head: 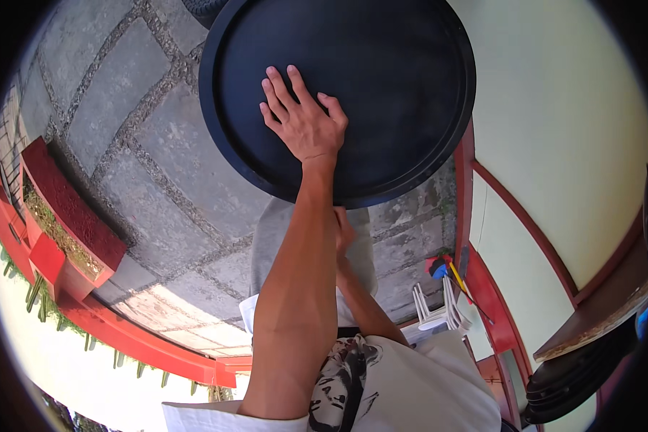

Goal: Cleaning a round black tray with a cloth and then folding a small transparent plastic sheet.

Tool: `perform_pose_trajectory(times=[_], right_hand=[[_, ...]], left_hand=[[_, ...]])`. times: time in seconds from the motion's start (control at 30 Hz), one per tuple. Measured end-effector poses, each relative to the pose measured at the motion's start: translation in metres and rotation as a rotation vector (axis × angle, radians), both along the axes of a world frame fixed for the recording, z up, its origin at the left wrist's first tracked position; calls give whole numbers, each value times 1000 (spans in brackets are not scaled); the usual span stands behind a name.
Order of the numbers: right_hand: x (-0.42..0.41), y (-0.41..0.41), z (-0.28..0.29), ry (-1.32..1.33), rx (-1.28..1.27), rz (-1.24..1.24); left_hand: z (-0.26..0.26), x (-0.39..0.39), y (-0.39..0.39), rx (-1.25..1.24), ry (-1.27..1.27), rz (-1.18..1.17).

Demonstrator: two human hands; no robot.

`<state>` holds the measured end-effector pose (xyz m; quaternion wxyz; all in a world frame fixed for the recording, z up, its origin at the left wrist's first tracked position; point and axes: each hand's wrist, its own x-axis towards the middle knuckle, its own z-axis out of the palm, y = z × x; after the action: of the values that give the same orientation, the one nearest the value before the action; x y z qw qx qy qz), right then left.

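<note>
A large round black tray or tabletop (399,97) with a raised rim fills the top middle of the view. My left hand (305,116) lies palm down on its flat surface, left of the middle, with the fingers spread. At the near rim, my right hand (344,232) is low beside my left forearm, its fingertips meeting or passing under the edge. The forearm and the rim hide part of that hand, so its grip cannot be made out. Whatever supports the round piece is hidden beneath it.
Grey stone paving (189,146) surrounds me. At left is a red planter (78,216) by a low red wall (135,329). A pale wall (551,92), white plastic furniture (443,316), a wooden board (594,318) and stacked black round pieces (572,378) are at right. Part of a tyre (205,9) shows above.
</note>
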<state>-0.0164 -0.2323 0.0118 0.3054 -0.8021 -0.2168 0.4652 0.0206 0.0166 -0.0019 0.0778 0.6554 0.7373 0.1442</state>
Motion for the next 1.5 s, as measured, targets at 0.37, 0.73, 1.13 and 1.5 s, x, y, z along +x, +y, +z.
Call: perform_pose_trajectory(times=[0.37,0.73,1.13,1.5], right_hand=[[-14,55,46,-320,407,99],[113,34,16,-852,195,-268],[58,28,24,-593,310,-65],[99,35,26,-649,306,-189]], left_hand=[[-1,-3,2,68,28,-21],[-2,-5,2,100,22,-33],[-5,-6,1,126,42,-44],[-6,-3,1,137,71,-56]])
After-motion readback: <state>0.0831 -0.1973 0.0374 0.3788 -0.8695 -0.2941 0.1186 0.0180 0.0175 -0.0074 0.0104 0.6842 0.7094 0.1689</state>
